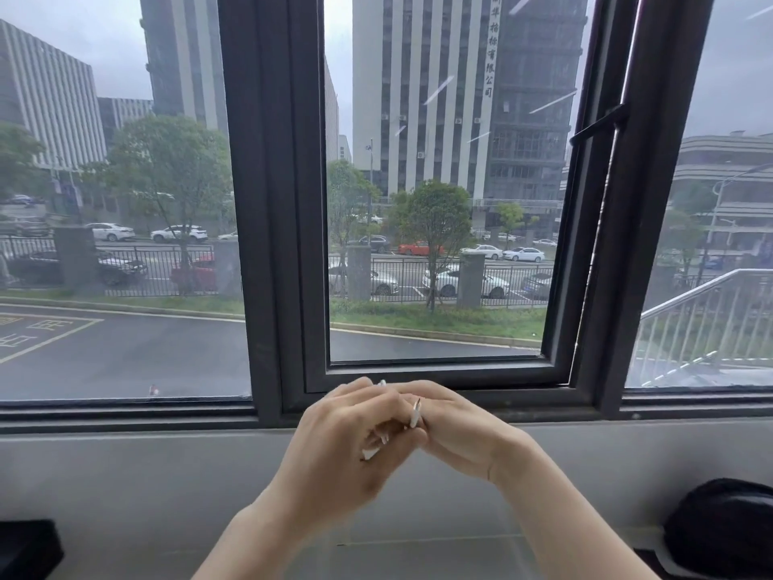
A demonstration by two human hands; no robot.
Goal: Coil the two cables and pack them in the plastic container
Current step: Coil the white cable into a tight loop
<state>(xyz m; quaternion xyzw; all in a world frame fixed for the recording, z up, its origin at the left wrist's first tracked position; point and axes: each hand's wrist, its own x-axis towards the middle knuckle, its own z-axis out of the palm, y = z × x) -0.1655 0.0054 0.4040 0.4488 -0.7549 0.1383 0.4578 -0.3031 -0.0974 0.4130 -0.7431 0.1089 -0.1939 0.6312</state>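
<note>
My left hand [347, 437] and my right hand [456, 424] are raised together in front of the window sill, fingers touching. Both are closed around a white cable [415, 413]. Only short bits of it show: a white end between the fingers near the middle, and another white piece [370, 452] under my left fingers. Most of the cable is hidden inside my hands. The plastic container and a second cable are out of view.
A dark-framed window [276, 244] fills the view ahead, with a grey sill and wall [167, 475] below it. A black object [723, 533] sits at the lower right and another dark object [27, 550] at the lower left.
</note>
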